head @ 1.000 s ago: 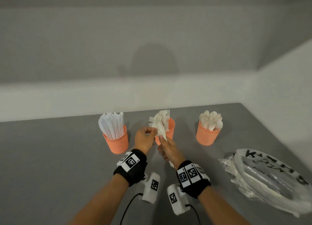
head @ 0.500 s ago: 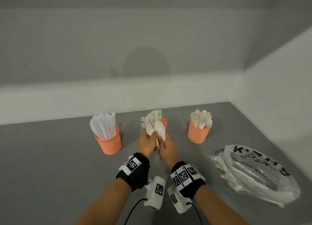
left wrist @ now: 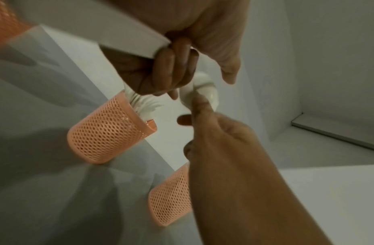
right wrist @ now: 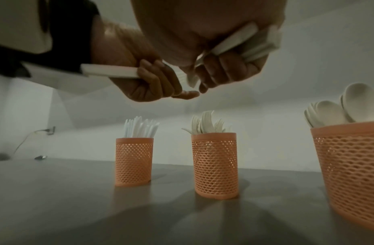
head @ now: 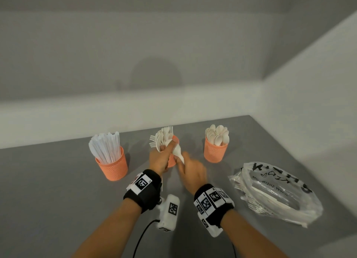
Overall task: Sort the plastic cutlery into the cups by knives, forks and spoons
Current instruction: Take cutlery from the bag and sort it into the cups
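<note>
**A:** Where are the hands?

**B:** Both sit at the centre of the head view, in front of the middle cup. The left hand (head: pixel 161 159) has its fingers curled round a flat white plastic handle (right wrist: pixel 110 73); which kind of cutlery that is, I cannot tell. The right hand (head: pixel 191 172) is closed on a small bundle of white plastic cutlery pieces (right wrist: pixel 247 44), and one white plastic spoon (head: pixel 176 150) stands up between the two hands, its bowl beside the left thumb.

**A:** And the cups?

**B:** Three orange perforated plastic cups stand in a row across the grey tabletop (head: pixel 48 190). The left cup (head: pixel 113 166) is full of white plastic knives (head: pixel 106 145). The middle cup (right wrist: pixel 215 165) holds white plastic forks (head: pixel 162 136), tines up. The right cup (head: pixel 214 152), at centre right of the head view, holds white plastic spoons (head: pixel 218 136), bowls up.

**A:** Anything else on the table?

**B:** A crumpled clear plastic bag with black lettering (head: pixel 276 192) lies at the lower right, well apart from the cups, with more white cutlery showing through it. Each wrist wears a black band with square black-and-white markers (head: pixel 142 184).
</note>
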Motion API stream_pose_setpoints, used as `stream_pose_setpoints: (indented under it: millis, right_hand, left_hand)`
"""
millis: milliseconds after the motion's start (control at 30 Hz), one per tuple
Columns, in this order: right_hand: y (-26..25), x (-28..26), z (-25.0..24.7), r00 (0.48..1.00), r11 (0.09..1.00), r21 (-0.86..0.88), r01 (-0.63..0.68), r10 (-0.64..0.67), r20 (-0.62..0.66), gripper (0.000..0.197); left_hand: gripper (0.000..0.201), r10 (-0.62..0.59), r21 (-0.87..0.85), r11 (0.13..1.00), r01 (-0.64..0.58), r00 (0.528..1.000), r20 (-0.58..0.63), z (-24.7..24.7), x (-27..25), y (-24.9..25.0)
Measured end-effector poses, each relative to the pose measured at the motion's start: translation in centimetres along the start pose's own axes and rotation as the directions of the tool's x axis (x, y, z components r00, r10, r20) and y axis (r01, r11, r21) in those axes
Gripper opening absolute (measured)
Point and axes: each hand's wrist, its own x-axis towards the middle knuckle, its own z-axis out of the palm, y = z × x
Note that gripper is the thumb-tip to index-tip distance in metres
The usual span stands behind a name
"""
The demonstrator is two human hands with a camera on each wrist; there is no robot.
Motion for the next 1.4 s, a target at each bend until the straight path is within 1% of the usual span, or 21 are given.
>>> stream_pose_setpoints:
  millis: [33,100,167,233,333,433,467,533,600,633,700,767,833,900,967,1033,1100,1167,1233,1267,1400]
  right_hand:
    - [-0.1,-0.1,-0.2,0.999,0.998,-0.037,0.045,-0.044,0.002,0.081]
    - [0.0,-0.2,-0.4,0.995,0.994,-0.058,0.096,-0.096,-0.007,0.078]
    - [0.6,0.0,-0.6,0.995,0.996,-0.003,0.094,-0.094,-0.041,0.057]
    - [1.2,0.3,-1.2,0.998,0.990,0.127,0.053,-0.049,-0.035,0.033]
    - [2.1,0.8,-2.0,0.998,0.960,0.278,-0.029,0.010,0.068,0.026]
    - [2.6,1.5,-2.6,0.979,0.923,0.363,-0.127,0.058,0.195,0.021]
    - [2.7,1.8,-2.9,0.971,0.889,0.425,-0.168,0.075,0.228,0.022]
    - [2.7,2.6,-3.8,0.950,0.759,0.591,-0.272,0.113,0.293,0.020]
    - [2.6,3.2,-4.8,0.938,0.658,0.681,-0.321,0.124,0.323,0.022]
    - [2.7,3.5,-5.0,0.937,0.639,0.696,-0.328,0.127,0.325,0.022]
    - [3.5,3.9,-5.4,0.935,0.606,0.716,-0.346,0.156,0.319,0.029]
    - [5.0,4.6,-5.6,0.923,0.551,0.741,-0.384,0.241,0.299,0.020]
    - [6.4,5.6,-6.6,0.902,0.399,0.830,-0.390,0.349,0.256,0.011]
    - [7.9,6.9,-8.2,0.875,0.273,0.916,-0.293,0.462,0.142,0.025]
    - [9.3,8.4,-9.9,0.829,0.208,0.961,-0.183,0.559,0.037,0.031]
    - [10.4,9.8,-11.1,0.801,0.203,0.974,-0.104,0.597,-0.039,0.035]
    - [11.2,11.1,-11.7,0.790,0.245,0.968,-0.050,0.603,-0.112,0.038]
    - [11.8,11.9,-11.8,0.786,0.285,0.958,-0.024,0.598,-0.158,0.037]
    - [12.4,12.4,-11.3,0.783,0.307,0.951,-0.044,0.601,-0.158,0.038]
    - [12.9,12.6,-11.0,0.779,0.305,0.951,-0.060,0.610,-0.146,0.040]
    - [14.0,12.9,-9.5,0.756,0.269,0.959,-0.091,0.645,-0.109,0.040]
  left_hand:
    - [0.037,0.005,-0.002,1.000,-0.005,1.000,-0.017,0.3,0.2,-0.1]
    - [0.032,0.018,0.035,0.999,-0.016,0.999,-0.045,0.8,0.4,-0.1]
    - [0.028,0.054,0.104,0.993,-0.049,0.998,-0.042,1.3,0.5,-0.1]
    - [0.030,0.104,0.182,0.978,-0.100,0.995,-0.012,1.7,0.8,-0.1]
    - [0.024,0.194,0.330,0.922,-0.202,0.979,0.059,2.1,1.0,0.2]
    - [0.019,0.310,0.444,0.824,-0.351,0.936,0.166,2.7,1.2,0.0]
    - [0.017,0.343,0.470,0.789,-0.396,0.918,0.198,3.1,1.2,-0.1]
    - [0.020,0.384,0.477,0.745,-0.466,0.885,0.265,3.9,0.8,-0.1]
    - [0.028,0.410,0.458,0.731,-0.506,0.862,0.298,4.7,0.3,0.2]
    - [0.029,0.422,0.435,0.741,-0.512,0.859,0.292,5.0,0.2,0.4]
    - [0.026,0.442,0.374,0.782,-0.499,0.867,0.231,5.2,0.5,0.5]
    - [0.024,0.423,0.311,0.841,-0.442,0.897,0.131,4.7,1.6,0.2]
    - [0.029,0.407,0.287,0.872,-0.397,0.913,0.026,3.7,2.9,-0.2]
    - [0.033,0.415,0.293,0.874,-0.386,0.909,-0.039,2.7,3.7,0.1]
    - [0.040,0.467,0.347,0.843,-0.412,0.879,-0.091,1.8,4.3,0.9]
    - [0.041,0.550,0.410,0.788,-0.459,0.825,-0.134,0.9,5.0,1.9]
    - [0.039,0.609,0.434,0.752,-0.496,0.775,-0.168,0.1,6.1,2.7]
    - [0.037,0.655,0.451,0.719,-0.528,0.733,-0.186,-0.5,7.1,3.1]
    - [0.035,0.686,0.472,0.689,-0.550,0.705,-0.179,-1.1,7.8,3.0]
    - [0.034,0.692,0.489,0.677,-0.550,0.702,-0.168,-1.3,8.0,2.8]
    - [0.030,0.659,0.532,0.676,-0.509,0.741,-0.128,-1.7,8.7,1.3]
